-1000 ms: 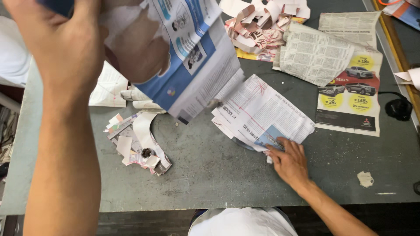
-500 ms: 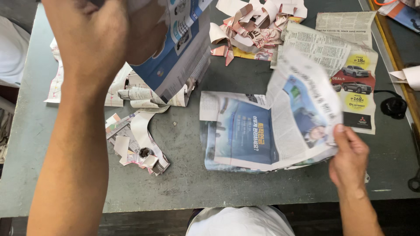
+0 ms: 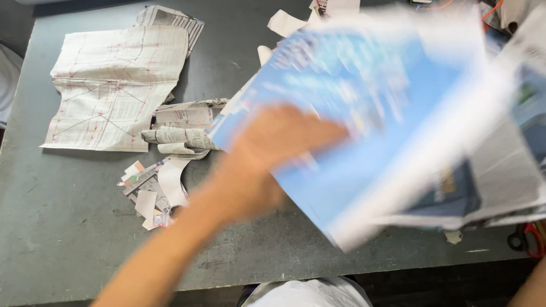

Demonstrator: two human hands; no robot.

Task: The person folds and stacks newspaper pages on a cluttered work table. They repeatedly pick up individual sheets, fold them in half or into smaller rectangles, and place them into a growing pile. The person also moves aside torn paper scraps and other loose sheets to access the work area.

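One blurred left hand [image 3: 273,153] grips the blue newspaper [image 3: 364,113], sheet spreading rightward above it.

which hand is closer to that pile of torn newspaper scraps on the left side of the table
Left. The left hand, blurred, lies against the blue newspaper sheet just right of the torn scraps. Only the right forearm shows, at the bottom right corner, far from them.

bare table [image 3: 62,227] along the near edge and near-left corner leaves room to pass. paper scraps [image 3: 156,190] and a flat newspaper sheet [image 3: 114,85] crowd the far-left corner; a blue newspaper [image 3: 369,125] covers the right.
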